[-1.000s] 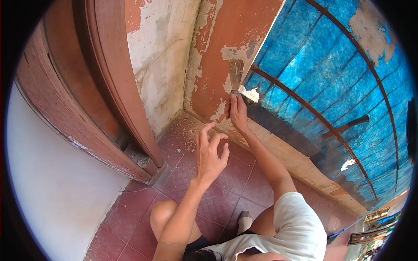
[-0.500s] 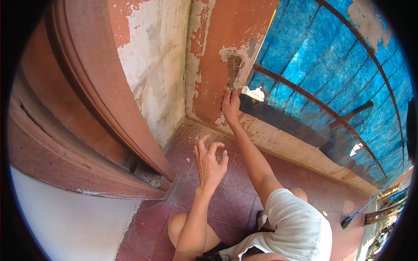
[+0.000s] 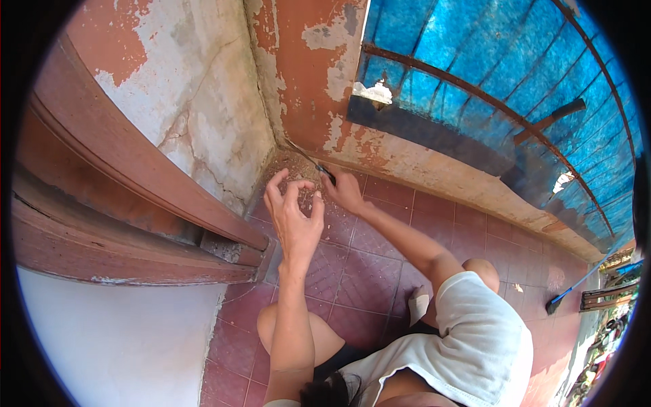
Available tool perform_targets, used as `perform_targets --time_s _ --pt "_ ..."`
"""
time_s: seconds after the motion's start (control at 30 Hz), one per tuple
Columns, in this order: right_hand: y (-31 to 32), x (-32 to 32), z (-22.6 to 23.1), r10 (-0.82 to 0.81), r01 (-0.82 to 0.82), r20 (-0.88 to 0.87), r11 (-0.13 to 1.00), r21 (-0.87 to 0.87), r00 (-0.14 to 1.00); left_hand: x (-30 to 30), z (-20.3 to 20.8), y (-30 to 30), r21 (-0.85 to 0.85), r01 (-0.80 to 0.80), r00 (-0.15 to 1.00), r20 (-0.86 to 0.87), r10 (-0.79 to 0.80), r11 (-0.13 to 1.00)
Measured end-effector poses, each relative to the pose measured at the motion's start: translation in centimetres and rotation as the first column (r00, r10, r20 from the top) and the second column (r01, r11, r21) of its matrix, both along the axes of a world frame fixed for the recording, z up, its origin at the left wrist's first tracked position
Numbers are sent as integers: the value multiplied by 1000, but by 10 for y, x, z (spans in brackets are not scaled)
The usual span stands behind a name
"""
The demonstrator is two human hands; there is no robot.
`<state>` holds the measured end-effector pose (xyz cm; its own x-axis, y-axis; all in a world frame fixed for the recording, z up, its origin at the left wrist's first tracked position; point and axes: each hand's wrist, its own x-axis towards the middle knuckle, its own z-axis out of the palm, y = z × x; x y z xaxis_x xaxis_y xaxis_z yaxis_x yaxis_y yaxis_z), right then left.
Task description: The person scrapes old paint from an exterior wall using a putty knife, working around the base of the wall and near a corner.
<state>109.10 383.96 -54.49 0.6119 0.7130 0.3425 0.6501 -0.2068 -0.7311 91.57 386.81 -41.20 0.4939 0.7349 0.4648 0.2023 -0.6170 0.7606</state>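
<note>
— While the person crouches on the red floor tiles (image 3: pixel 380 271), what is each hand doing?
— The right hand (image 3: pixel 347 192) has its fingers closed around the dark handle of a thin metal scraper (image 3: pixel 306 159), whose blade slants up into the corner where the peeling walls meet the floor.
— And the other?
— The left hand (image 3: pixel 293 220) hovers just beside it, holding nothing, with its fingers spread and loosely curled over a patch of dusty debris (image 3: pixel 293 168) in that corner.
— What surrounds them?
— A reddish wooden door frame (image 3: pixel 129 169) on the left, a blue corrugated panel (image 3: pixel 488 74) behind rusty bars on the right, and a broom (image 3: pixel 573 288) lying well apart.
</note>
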Motion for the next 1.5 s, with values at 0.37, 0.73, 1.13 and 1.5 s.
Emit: perform_targets --time_s 0.37,0.73,1.13,1.5 --pt "-146 57 124 149 -194 -196 954 -230 969 -3 30 -25 168 -79 993 -68 91 983" --pt "-93 47 136 339 217 -939 915 341 48 6 30 -41 182 2 991 -131 22 983" --pt "-67 46 122 394 226 -917 890 396 56 -19 35 -36 250 22 985 -171 21 968" --pt "-67 47 121 353 194 -929 909 368 106 -15 35 -41 227 43 988 -154 -7 973"
